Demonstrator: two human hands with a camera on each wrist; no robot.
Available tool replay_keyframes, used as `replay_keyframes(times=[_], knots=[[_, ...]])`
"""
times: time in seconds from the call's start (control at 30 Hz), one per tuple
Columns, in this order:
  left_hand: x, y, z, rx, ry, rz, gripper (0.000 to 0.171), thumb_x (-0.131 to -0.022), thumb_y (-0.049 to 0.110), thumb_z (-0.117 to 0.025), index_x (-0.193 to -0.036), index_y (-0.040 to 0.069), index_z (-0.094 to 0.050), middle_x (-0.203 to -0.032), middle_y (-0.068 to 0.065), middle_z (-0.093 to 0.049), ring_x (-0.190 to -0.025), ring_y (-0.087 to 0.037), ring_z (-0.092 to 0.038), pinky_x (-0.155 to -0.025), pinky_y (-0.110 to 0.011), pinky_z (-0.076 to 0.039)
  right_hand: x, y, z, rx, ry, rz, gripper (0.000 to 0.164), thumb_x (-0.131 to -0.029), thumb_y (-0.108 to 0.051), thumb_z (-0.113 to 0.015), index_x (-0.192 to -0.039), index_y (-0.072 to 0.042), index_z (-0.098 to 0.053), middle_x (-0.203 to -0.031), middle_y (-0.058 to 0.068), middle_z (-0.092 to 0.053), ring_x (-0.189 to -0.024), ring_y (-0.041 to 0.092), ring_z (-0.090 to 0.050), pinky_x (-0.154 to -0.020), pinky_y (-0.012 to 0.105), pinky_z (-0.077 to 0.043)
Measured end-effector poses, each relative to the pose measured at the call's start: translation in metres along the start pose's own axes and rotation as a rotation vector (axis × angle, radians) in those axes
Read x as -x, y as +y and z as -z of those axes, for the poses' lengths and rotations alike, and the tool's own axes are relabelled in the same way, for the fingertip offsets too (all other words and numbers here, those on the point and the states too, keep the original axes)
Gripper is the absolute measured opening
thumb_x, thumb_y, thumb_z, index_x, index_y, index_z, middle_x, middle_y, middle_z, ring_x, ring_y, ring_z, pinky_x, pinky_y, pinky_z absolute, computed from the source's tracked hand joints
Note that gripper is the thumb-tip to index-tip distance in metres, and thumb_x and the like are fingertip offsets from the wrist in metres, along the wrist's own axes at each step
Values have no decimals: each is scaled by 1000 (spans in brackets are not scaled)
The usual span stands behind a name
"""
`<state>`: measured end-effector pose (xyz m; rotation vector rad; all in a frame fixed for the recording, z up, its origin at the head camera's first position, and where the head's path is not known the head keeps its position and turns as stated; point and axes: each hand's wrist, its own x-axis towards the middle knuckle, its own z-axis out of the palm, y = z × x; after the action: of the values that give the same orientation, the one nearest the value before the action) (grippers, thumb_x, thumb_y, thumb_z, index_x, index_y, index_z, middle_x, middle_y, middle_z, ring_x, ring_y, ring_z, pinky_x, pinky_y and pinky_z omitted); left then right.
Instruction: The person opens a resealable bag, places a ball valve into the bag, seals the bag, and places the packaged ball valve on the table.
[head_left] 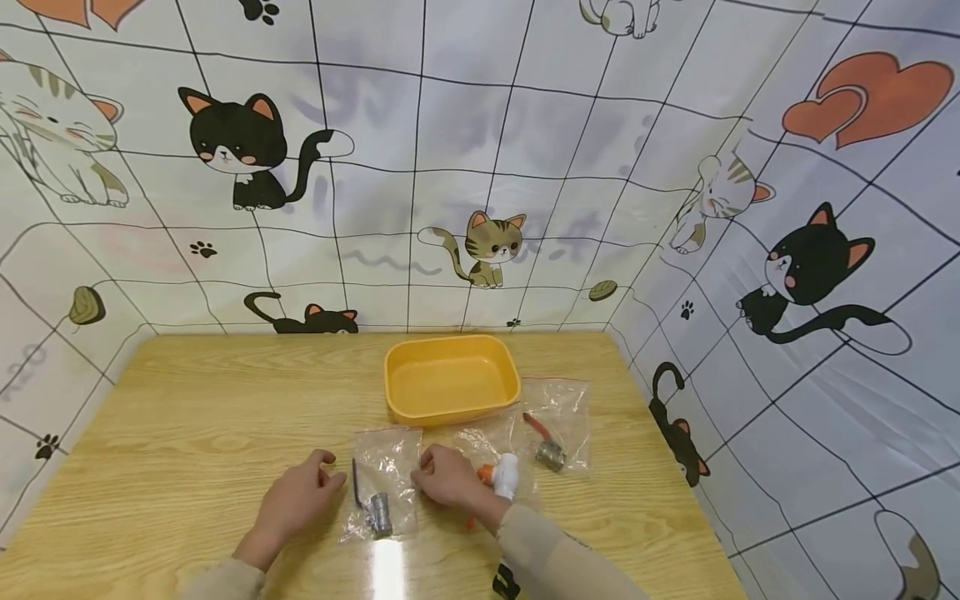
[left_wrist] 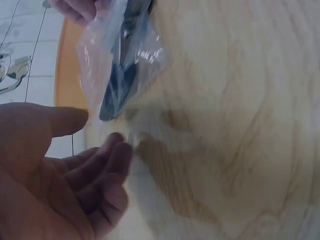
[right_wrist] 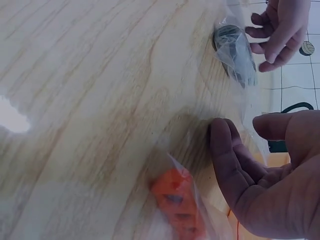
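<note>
Between the two hands a clear plastic bag (head_left: 401, 458) lies on the table, holding a metal ball valve (head_left: 380, 514) with a dark blue lever handle (left_wrist: 119, 87). Just left of that bag is my left hand (head_left: 296, 496), fingers loosely bent and thumb apart, holding nothing. On the other side my right hand (head_left: 447, 477) has its fingertips right at the bag's edge. Its thumb and bent fingers stand apart in the right wrist view. Under and beside the right forearm lies a bagged white plastic valve (head_left: 507, 473) with an orange part (right_wrist: 180, 205).
A yellow plastic tray (head_left: 452, 417) stands behind the bags. To the right lies another bag (head_left: 570, 408) with a metal valve (head_left: 551, 454) and its red lever. A black-and-yellow object (head_left: 506, 581) shows below the right sleeve. Cat-printed cloth walls (head_left: 375, 200) surround the wooden table (head_left: 225, 400).
</note>
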<state>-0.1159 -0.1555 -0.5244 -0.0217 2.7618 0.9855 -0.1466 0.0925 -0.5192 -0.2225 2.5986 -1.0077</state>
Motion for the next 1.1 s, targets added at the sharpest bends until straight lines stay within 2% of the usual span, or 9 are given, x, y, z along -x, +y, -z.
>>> replay_keyframes(times=[0.1,0.27,0.37,0.53,0.67,0.8,0.93,1.1], knots=[[3,3,-5,7,-27,16,47,-91,31,-64,-124,-2,-55,-82,1,-68,-67,-11,-59,-58,-30,-45,1,1,-2,-51,-30,-8,20,-82,-17,-71,-97,-6,-62,-71,-3,-63,-59,8,-56,-56,23,-46],[4,8,-12,68,-38,16,49,-87,24,-69,-123,-6,-54,-79,1,-68,-66,-10,-58,-59,-29,-46,2,1,-8,-161,-66,-8,18,-81,-5,-69,-97,-2,-59,-66,4,-66,-51,12,-59,-45,21,-45],[4,10,-14,95,-29,9,42,-87,20,-70,-118,-5,-58,-77,2,-67,-65,-9,-56,-60,-29,-45,2,0,-10,-209,-73,-8,17,-82,0,-67,-96,-1,-59,-65,8,-67,-51,14,-60,-44,21,-47],[4,9,-15,127,-21,3,28,-86,17,-70,-107,0,-65,-75,2,-66,-63,-9,-53,-59,-26,-42,1,0,-14,-250,-82,-6,16,-83,4,-65,-98,1,-59,-68,14,-68,-53,20,-64,-45,28,-53],[3,4,-14,202,-48,-7,35,-87,16,-70,-116,-1,-61,-75,2,-65,-61,-8,-52,-56,-22,-40,-1,0,-13,-249,-91,-8,17,-83,2,-65,-99,0,-60,-67,11,-67,-52,18,-63,-46,28,-53],[3,-2,-6,268,-91,-17,45,-86,12,-69,-126,-2,-53,-76,0,-65,-63,-8,-53,-60,-21,-42,-2,-3,-11,-198,-81,7,17,-82,-1,-66,-98,-3,-61,-66,6,-67,-51,12,-59,-46,22,-48],[2,-9,1,267,-99,-18,48,-87,11,-67,-130,0,-50,-78,-1,-65,-64,-8,-53,-60,-21,-42,-4,-6,-13,-196,-77,23,17,-79,-2,-68,-95,-3,-62,-67,8,-69,-51,8,-56,-46,19,-43],[4,-16,9,259,-105,-12,51,-87,11,-66,-132,-1,-48,-79,-1,-65,-62,-7,-52,-59,-21,-41,-7,-11,-20,-232,-91,31,16,-81,-2,-69,-95,-1,-61,-68,11,-70,-52,13,-61,-44,18,-44]])
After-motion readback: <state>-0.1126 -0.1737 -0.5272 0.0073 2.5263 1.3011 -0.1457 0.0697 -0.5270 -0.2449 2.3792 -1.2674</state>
